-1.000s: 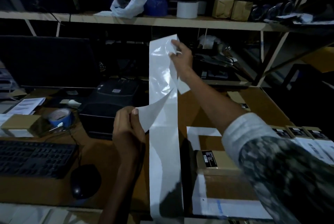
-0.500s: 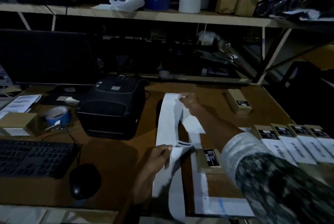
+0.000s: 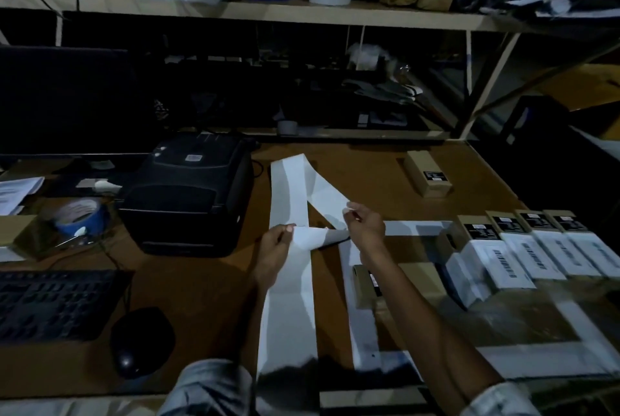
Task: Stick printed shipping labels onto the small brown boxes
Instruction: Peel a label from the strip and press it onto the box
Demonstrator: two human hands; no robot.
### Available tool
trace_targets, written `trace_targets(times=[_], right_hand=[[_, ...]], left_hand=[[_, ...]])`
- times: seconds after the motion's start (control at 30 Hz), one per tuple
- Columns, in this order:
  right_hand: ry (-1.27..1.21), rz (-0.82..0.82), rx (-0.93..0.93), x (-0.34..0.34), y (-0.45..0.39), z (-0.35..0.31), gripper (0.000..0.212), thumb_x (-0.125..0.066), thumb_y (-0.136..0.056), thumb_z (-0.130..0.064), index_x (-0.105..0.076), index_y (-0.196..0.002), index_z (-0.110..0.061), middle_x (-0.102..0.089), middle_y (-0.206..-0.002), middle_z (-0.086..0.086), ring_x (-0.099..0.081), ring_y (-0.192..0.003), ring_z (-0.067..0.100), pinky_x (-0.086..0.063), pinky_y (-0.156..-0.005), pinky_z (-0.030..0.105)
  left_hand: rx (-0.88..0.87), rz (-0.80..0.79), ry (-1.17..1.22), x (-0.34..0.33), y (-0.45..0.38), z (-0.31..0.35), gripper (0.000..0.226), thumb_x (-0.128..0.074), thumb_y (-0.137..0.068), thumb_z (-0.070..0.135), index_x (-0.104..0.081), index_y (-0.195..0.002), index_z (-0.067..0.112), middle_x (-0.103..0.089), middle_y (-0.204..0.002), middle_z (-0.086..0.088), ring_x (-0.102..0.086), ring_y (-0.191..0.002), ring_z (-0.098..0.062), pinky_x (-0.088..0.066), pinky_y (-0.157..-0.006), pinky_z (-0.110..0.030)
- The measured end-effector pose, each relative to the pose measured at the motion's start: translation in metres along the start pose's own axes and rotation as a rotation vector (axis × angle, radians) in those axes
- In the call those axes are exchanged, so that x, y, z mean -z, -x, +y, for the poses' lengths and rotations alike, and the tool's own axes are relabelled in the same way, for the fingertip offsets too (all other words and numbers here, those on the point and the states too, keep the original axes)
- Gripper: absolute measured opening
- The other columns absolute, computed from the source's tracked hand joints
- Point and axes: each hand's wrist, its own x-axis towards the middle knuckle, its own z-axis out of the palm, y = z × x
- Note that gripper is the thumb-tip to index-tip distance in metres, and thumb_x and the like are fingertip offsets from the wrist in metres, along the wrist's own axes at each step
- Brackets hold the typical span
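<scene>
A long white label strip [image 3: 288,298] lies down the middle of the brown desk [image 3: 201,298], folded back on itself at the far end. My left hand [image 3: 273,249] pinches a curled label [image 3: 307,237] peeling up from the strip. My right hand [image 3: 364,226] pinches the end of the folded-back part of the strip. Several small brown boxes [image 3: 533,237] with white printed labels stand in a row at the right. One brown box [image 3: 364,284] lies under my right forearm, and another brown box [image 3: 427,177] sits farther back.
A black label printer [image 3: 191,194] stands left of the strip. A keyboard [image 3: 53,305], a mouse [image 3: 141,341] and a blue tape roll [image 3: 79,219] occupy the left side. A white frame of tape [image 3: 365,341] marks the desk at right. Shelves hold clutter behind.
The strip was held up high, then came down flat on the desk. My right hand has drawn back toward me, folding the strip's far end over. My left hand has kept peeling the label.
</scene>
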Motion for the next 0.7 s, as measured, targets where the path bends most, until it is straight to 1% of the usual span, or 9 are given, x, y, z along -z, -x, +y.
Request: trace_targets(times=[0.1, 0.17, 0.23, 0.3, 0.37, 0.43, 0.5, 0.57, 0.7], right_hand=[[-0.022, 0.105, -0.042, 0.013, 0.010, -0.003, 0.034, -0.061, -0.099, -0.037, -0.066, -0.123, -0.014, -0.070, -0.119, 0.011, -0.066, -0.102, 0.026, -0.055, -0.083, 0.033], [-0.091, -0.066, -0.215, 0.022, 0.020, -0.008, 0.053, -0.052, -0.096, -0.058, -0.056, -0.129, -0.017, -0.069, -0.116, 0.016, -0.069, -0.094, 0.029, -0.061, -0.075, 0.040], [-0.137, -0.287, -0.339, 0.031, 0.033, -0.017, 0.054, -0.040, -0.095, -0.069, -0.047, -0.125, -0.025, -0.070, -0.112, 0.017, -0.071, -0.092, 0.032, -0.061, -0.070, 0.038], [-0.113, -0.398, -0.344, 0.032, 0.040, -0.027, 0.056, -0.031, -0.095, -0.073, -0.041, -0.128, -0.030, -0.072, -0.106, 0.018, -0.072, -0.089, 0.035, -0.061, -0.070, 0.037], [-0.037, -0.447, -0.295, 0.023, 0.036, -0.036, 0.062, -0.030, -0.095, -0.074, -0.037, -0.141, -0.033, -0.073, -0.099, 0.017, -0.074, -0.085, 0.033, -0.061, -0.065, 0.035], [0.050, -0.488, -0.267, 0.012, 0.025, -0.041, 0.064, -0.028, -0.097, -0.072, -0.042, -0.142, -0.028, -0.072, -0.097, 0.017, -0.074, -0.082, 0.032, -0.060, -0.062, 0.033], [0.080, -0.437, -0.253, 0.003, 0.014, -0.046, 0.071, -0.030, -0.098, -0.069, -0.058, -0.125, -0.010, -0.069, -0.094, 0.016, -0.073, -0.079, 0.031, -0.060, -0.061, 0.032], [0.009, -0.360, -0.211, -0.003, 0.003, -0.049, 0.062, -0.042, -0.098, -0.063, -0.064, -0.097, -0.005, -0.069, -0.091, 0.016, -0.072, -0.074, 0.029, -0.060, -0.059, 0.030], [-0.060, -0.212, -0.095, -0.005, -0.006, -0.056, 0.037, -0.065, -0.097, -0.037, -0.072, -0.087, -0.002, -0.071, -0.079, 0.005, -0.068, -0.066, 0.015, -0.051, -0.047, 0.019]], left_hand=[[-0.105, 0.031, -0.053, 0.002, -0.004, 0.010, 0.020, -0.050, -0.103, 0.032, -0.064, -0.111, 0.020, -0.063, -0.107, 0.003, -0.059, -0.107, -0.017, -0.055, -0.088, -0.035], [-0.231, 0.064, -0.074, -0.001, 0.000, 0.018, 0.023, -0.052, -0.102, 0.032, -0.065, -0.118, 0.019, -0.064, -0.116, 0.006, -0.058, -0.110, -0.010, -0.054, -0.086, -0.023], [-0.390, 0.110, -0.157, -0.009, 0.006, 0.029, 0.025, -0.054, -0.102, 0.025, -0.066, -0.121, 0.013, -0.064, -0.122, 0.005, -0.058, -0.113, -0.006, -0.046, -0.086, -0.008], [-0.468, 0.155, -0.255, -0.021, 0.014, 0.039, 0.023, -0.052, -0.102, 0.012, -0.066, -0.118, 0.003, -0.065, -0.121, -0.005, -0.058, -0.111, -0.014, -0.038, -0.085, 0.000], [-0.440, 0.179, -0.277, -0.031, 0.013, 0.045, 0.019, -0.051, -0.099, 0.000, -0.066, -0.111, -0.003, -0.065, -0.115, -0.015, -0.060, -0.110, -0.026, -0.032, -0.082, 0.002], [-0.488, 0.228, -0.335, -0.031, 0.007, 0.047, 0.016, -0.052, -0.097, 0.001, -0.066, -0.103, 0.006, -0.064, -0.111, -0.007, -0.058, -0.108, -0.025, -0.034, -0.083, -0.005], [-0.550, 0.242, -0.405, -0.029, -0.002, 0.049, 0.014, -0.053, -0.097, 0.007, -0.067, -0.098, 0.010, -0.063, -0.114, -0.003, -0.055, -0.112, -0.024, -0.041, -0.088, -0.024], [-0.594, 0.253, -0.418, -0.027, -0.011, 0.051, 0.013, -0.054, -0.096, 0.010, -0.067, -0.098, 0.010, -0.062, -0.118, -0.004, -0.053, -0.115, -0.025, -0.045, -0.090, -0.036], [-0.571, 0.268, -0.428, -0.030, 0.004, 0.022, 0.030, -0.040, -0.107, 0.022, -0.056, -0.131, 0.014, -0.060, -0.131, -0.008, -0.056, -0.121, -0.023, -0.044, -0.100, -0.030]])
